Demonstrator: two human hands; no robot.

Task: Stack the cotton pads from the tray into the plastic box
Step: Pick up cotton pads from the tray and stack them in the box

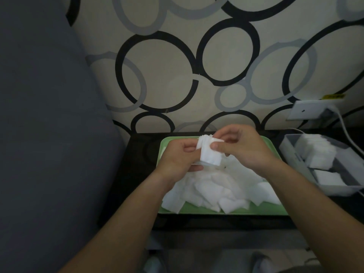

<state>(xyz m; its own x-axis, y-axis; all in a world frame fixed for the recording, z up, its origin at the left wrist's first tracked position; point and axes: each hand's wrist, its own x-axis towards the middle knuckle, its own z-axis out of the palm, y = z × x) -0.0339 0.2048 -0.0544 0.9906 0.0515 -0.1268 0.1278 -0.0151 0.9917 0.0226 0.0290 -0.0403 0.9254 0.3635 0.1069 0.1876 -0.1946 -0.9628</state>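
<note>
A small stack of white cotton pads (209, 154) is held upright above the green tray (216, 210). My left hand (177, 158) grips the stack from the left, fingers curled under it. From the right, my right hand (240, 148) pinches the same stack, its thumb pressed on the front pad. A loose heap of cotton pads (212, 190) fills the tray below. The plastic box (295, 154) stands at the right of the tray and holds rows of stacked pads (317, 152).
The tray and box sit on a dark low table (137, 164) against a wall with ring-patterned paper. A grey sofa (49, 134) fills the left. A wall socket with a white cable (309, 112) is above the box.
</note>
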